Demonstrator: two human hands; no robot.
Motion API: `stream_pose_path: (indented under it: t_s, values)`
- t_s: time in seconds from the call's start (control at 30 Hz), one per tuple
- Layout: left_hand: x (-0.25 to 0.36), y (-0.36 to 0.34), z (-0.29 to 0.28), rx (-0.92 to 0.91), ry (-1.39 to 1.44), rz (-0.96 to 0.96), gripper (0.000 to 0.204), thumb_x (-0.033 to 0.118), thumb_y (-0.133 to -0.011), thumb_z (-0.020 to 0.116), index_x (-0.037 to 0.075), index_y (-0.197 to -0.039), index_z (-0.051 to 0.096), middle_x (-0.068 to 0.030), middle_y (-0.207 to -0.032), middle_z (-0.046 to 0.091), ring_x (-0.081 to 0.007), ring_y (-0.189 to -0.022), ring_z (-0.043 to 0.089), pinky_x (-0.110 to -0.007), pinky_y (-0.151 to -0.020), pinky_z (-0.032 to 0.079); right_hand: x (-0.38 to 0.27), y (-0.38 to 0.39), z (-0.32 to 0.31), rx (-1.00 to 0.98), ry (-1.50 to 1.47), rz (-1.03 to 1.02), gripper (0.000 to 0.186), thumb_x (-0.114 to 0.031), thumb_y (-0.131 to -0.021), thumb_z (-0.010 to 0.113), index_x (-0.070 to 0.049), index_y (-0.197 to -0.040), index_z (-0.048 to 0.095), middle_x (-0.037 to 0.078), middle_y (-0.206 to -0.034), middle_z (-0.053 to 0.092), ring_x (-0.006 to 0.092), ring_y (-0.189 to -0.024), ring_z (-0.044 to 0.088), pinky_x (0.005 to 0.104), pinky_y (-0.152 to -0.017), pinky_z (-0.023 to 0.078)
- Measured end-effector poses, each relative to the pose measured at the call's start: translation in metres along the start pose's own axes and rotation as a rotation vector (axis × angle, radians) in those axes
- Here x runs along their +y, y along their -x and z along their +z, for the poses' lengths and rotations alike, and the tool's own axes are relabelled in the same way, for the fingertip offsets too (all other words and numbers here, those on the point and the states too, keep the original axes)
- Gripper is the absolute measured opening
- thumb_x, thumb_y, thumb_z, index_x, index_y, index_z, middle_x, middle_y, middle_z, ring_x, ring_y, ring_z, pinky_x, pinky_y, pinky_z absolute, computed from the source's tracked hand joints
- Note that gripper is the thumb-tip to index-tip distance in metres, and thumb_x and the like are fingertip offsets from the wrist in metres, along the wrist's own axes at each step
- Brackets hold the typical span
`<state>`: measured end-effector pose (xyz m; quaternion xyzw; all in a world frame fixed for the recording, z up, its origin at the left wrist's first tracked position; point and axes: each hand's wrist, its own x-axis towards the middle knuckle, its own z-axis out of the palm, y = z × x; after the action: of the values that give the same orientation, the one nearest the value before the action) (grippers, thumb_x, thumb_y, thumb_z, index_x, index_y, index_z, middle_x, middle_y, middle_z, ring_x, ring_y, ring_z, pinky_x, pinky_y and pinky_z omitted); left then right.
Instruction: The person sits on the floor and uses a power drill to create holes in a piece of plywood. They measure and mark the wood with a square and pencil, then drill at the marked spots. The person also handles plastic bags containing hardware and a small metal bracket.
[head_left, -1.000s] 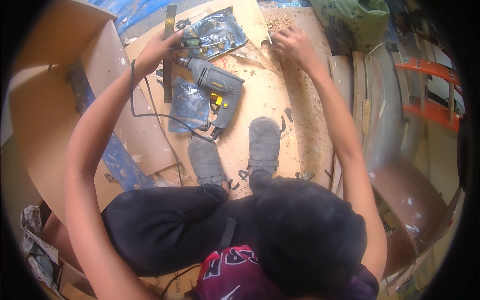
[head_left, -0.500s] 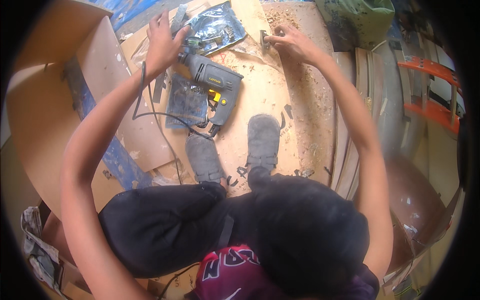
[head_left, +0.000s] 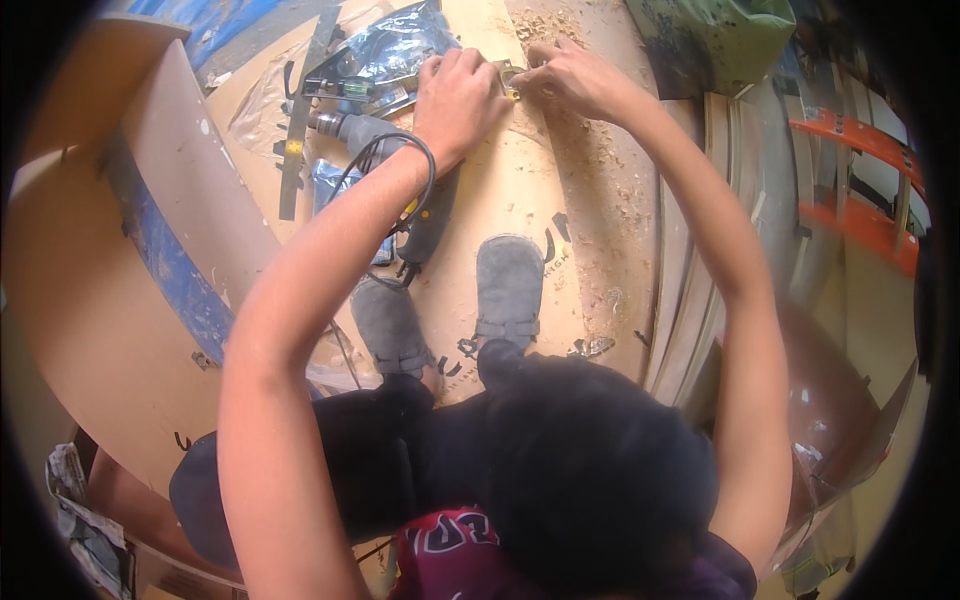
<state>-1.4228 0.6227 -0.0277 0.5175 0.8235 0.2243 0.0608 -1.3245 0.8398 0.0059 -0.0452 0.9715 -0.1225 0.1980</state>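
Note:
My right hand [head_left: 575, 80] pinches a small metal fitting [head_left: 510, 74], which looks like a cabinet hinge. Curled close on the other side of it is my left hand [head_left: 460, 100], its fingertips against the same piece. Below my left forearm lies a grey corded power drill [head_left: 432, 225], partly hidden, its cord looped over the wrist. The drill's chuck [head_left: 326, 122] points left. Left of it lies a long metal ruler [head_left: 296, 150]. A shiny plastic packet [head_left: 400, 42] rests beyond the drill, with a small green-vialed level [head_left: 352, 88] beside it.
Wood shavings [head_left: 555, 30] lie scattered over the boards near my right hand. Panels [head_left: 185, 130] stand at the left. Stacked wood strips [head_left: 715, 200], a green bag [head_left: 725, 40] and an orange metal frame [head_left: 855, 130] are at the right. My grey shoes [head_left: 510, 285] stand on the board.
My left hand has moved right, from beside the drill's chuck to the metal fitting in my right hand. The drill cord now loops around my left wrist, and the ruler shows more fully.

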Motion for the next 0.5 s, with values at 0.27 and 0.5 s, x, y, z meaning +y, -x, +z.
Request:
stream_pose_path:
  t_s: [0.27, 0.5]
  values:
    - [0.001, 0.021, -0.015, -0.175, -0.067, 0.063, 0.02, 0.028, -0.094, 0.075, 0.008, -0.092, 0.075, -0.0068, -0.103, 0.071, -0.027, -0.109, 0.065, -0.044, -0.096, 0.046, -0.002, 0.001, -0.001, 0.037, 0.021, -0.01, 0.051, -0.001, -0.093, 0.063, -0.03, -0.132, 0.078, 0.002, -0.126, 0.065, 0.0314, -0.115, 0.062, 0.0433, -0.099, 0.06]
    - [0.008, 0.016, -0.031, -0.078, 0.009, 0.122, 0.044, 0.026, -0.092, 0.077, 0.01, -0.132, 0.071, -0.0103, -0.135, 0.066, -0.0294, -0.122, 0.06, -0.047, -0.102, 0.047, 0.028, 0.015, 0.002, 0.249, -0.52, -0.029, 0.04, -0.005, -0.1, 0.062, -0.018, -0.133, 0.078, 0.008, -0.113, 0.069, 0.0237, -0.098, 0.067, 0.0367, -0.092, 0.058]
